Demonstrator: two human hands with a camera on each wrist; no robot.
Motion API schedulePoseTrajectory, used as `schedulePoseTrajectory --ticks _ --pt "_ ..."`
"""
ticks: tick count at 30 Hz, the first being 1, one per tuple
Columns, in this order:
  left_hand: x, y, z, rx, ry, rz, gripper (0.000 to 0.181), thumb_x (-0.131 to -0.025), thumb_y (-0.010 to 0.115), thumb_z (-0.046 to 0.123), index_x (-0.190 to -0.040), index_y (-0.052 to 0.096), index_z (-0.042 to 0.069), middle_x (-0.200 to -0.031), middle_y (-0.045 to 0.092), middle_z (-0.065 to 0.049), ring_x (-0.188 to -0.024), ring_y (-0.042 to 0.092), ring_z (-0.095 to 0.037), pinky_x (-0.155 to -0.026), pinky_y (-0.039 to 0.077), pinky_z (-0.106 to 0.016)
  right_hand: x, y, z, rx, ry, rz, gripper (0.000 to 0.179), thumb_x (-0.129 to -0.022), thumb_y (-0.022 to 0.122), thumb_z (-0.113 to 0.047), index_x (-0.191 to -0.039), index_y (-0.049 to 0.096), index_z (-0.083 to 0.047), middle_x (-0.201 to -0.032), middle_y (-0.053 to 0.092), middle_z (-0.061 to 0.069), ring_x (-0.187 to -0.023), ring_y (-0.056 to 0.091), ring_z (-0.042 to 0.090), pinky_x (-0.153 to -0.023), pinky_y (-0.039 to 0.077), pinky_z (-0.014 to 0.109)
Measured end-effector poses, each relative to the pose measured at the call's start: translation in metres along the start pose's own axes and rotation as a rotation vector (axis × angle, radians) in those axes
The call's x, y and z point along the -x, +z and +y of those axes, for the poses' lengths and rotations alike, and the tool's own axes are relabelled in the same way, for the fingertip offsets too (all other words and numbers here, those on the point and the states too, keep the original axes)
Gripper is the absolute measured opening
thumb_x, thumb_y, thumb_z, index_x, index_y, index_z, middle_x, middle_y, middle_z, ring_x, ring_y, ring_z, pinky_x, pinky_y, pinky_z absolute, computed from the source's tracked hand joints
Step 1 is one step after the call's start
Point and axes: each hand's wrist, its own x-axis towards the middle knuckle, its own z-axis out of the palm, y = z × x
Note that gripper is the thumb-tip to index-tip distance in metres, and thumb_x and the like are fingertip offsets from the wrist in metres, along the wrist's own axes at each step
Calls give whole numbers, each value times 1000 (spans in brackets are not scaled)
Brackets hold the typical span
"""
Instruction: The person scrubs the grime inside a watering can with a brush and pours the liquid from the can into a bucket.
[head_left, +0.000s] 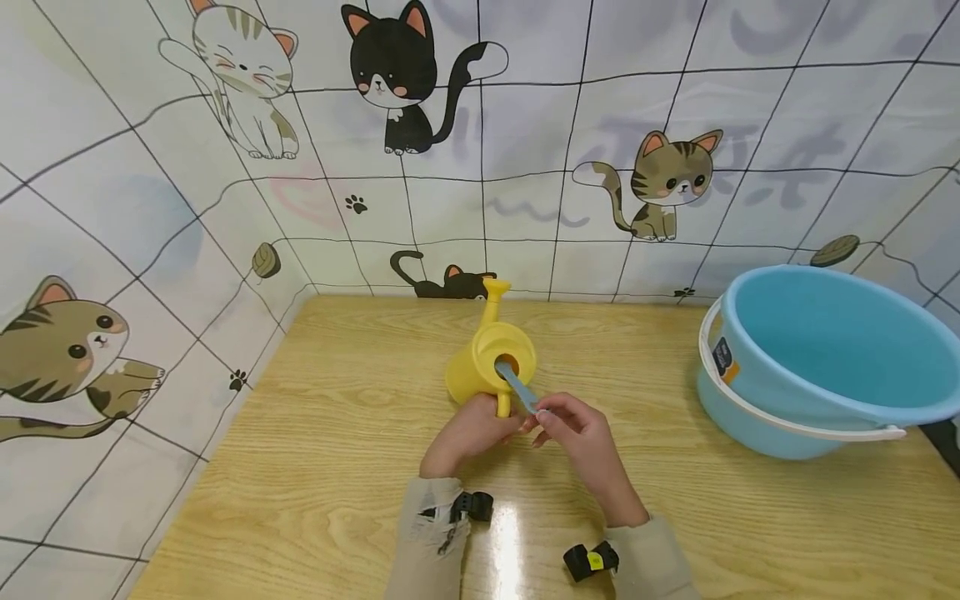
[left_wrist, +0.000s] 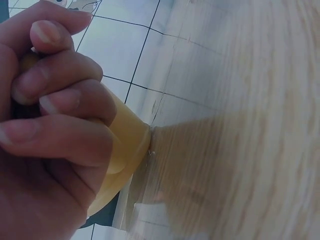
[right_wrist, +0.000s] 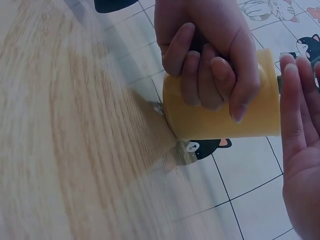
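Observation:
A yellow watering can [head_left: 467, 377] stands on the wooden table, its spout toward the tiled-pattern wall. My left hand [head_left: 478, 429] grips the can's handle from the near side, and its curled fingers [left_wrist: 70, 100] show in the left wrist view. My right hand [head_left: 588, 442] pinches the near end of a slim light-blue stick-like tool [head_left: 520, 388]. The tool's far end goes into the can's round top opening and is hidden inside. In the right wrist view, the can's side [right_wrist: 215, 122] shows beside the right hand's fingers [right_wrist: 292, 115].
Two nested light-blue basins or buckets, the lower one a bucket [head_left: 787, 437] with a white handle, stand at the right of the table [head_left: 315, 433]. A wall covering [head_left: 525, 208] with printed cats rises behind the table and along its left side.

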Motion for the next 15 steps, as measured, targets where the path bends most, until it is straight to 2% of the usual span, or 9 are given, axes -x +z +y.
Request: schedulePoseTrajectory --ticks 4,7,15 --pt "0 1 0 3 -12 4 29 -77 57 25 -53 51 12 -46 46 3 -39 38 -11 -40 31 -25 1 0 0 12 -21 47 11 -90 50 -7 -97 55 1 -83 59 20 -75 59 32 -60 49 47" --pt "-1 1 0 -21 -2 5 30 -78 56 27 -52 51 13 -46 47 4 -39 38 -10 -41 31 -25 1 0 0 4 -24 63 11 -90 51 -7 -97 54 1 -85 57 23 -76 58 33 -60 49 47" --pt "-2 1 1 -28 6 -8 30 -78 56 26 -52 52 12 -46 47 3 -40 38 -11 -41 32 -25 0 0 -3 10 6 122 15 -88 55 -10 -98 50 0 -88 53 27 -76 56 32 -62 49 45"
